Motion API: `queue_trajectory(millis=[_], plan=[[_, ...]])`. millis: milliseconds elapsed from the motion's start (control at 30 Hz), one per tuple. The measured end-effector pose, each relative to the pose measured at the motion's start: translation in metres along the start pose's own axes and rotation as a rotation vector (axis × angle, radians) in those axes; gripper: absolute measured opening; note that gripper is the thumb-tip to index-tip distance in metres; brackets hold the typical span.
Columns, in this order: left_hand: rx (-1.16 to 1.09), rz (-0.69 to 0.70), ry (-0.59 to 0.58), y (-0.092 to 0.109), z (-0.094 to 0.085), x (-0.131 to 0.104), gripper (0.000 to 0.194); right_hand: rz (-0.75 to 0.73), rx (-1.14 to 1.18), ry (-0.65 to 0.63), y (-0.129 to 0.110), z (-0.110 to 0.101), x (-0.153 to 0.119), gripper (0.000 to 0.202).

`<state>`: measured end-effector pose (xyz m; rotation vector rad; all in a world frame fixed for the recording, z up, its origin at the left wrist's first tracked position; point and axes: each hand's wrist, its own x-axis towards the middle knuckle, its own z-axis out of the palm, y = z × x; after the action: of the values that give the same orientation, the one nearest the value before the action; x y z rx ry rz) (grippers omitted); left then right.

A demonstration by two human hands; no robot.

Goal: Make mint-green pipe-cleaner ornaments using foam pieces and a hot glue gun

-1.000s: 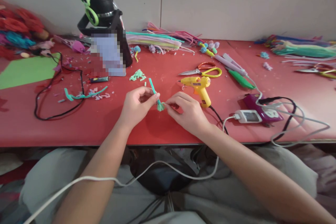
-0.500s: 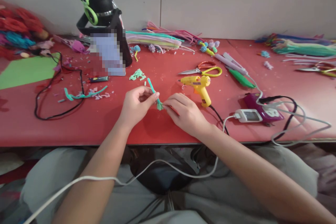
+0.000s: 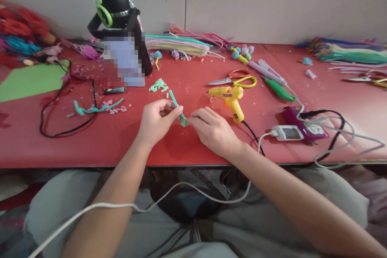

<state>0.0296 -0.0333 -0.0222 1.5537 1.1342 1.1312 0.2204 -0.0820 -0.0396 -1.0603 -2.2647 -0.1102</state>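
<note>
Between thumb and fingers, my left hand [image 3: 159, 121] pinches a teal pipe cleaner [image 3: 173, 98] that slants upward to the left. A small green cluster [image 3: 183, 121] sits at its lower end. My right hand [image 3: 210, 129] is closed, its fingertips at the cluster's right side; whether they hold a small piece there is hidden. Beyond my hands lies a little heap of pale green cut pieces [image 3: 159, 85]. Right of my right hand rests a yellow hot glue gun [image 3: 231, 98], with red-and-yellow-handled scissors [image 3: 236, 80] behind it.
A black bottle [image 3: 121, 20] stands at the back left. Pipe cleaner bundles [image 3: 178, 46] lie along the wall. A black cord [image 3: 44, 117] loops at left; a purple power block [image 3: 314, 129] and white cables are at right. A lilac flat iron [image 3: 269, 72] lies behind them.
My right fingertips have shifted slightly against the green cluster. My left hand keeps its hold on the pipe cleaner, almost unmoved.
</note>
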Motion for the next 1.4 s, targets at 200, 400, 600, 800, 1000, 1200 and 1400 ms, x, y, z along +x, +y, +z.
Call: queue_trajectory(millis=[200, 400, 600, 800, 1000, 1200, 1400], plan=[[-0.022, -0.026, 0.005, 0.001, 0.000, 0.000, 0.024, -0.021, 0.038, 0.105, 0.002, 0.004, 0.000, 0.028], [-0.015, -0.037, 0.010, 0.002, -0.001, 0.000, 0.024, -0.004, 0.049, 0.112, 0.001, 0.003, 0.002, 0.025], [-0.043, -0.040, 0.013, -0.003, -0.001, 0.001, 0.025, -0.013, 0.069, 0.071, 0.001, 0.004, 0.001, 0.028], [-0.068, 0.020, 0.057, -0.001, -0.002, 0.002, 0.023, 0.204, 0.343, 0.164, -0.003, -0.002, 0.002, 0.021], [-0.026, 0.140, 0.086, 0.006, -0.001, -0.001, 0.021, 0.720, 0.996, 0.135, -0.002, -0.003, 0.007, 0.020], [0.016, 0.157, 0.079, 0.006, -0.002, -0.002, 0.023, 0.791, 1.105, 0.133, -0.001, 0.001, 0.007, 0.040], [0.052, 0.182, 0.062, 0.005, -0.002, -0.001, 0.024, 0.789, 1.067, 0.154, -0.002, 0.002, 0.006, 0.048]])
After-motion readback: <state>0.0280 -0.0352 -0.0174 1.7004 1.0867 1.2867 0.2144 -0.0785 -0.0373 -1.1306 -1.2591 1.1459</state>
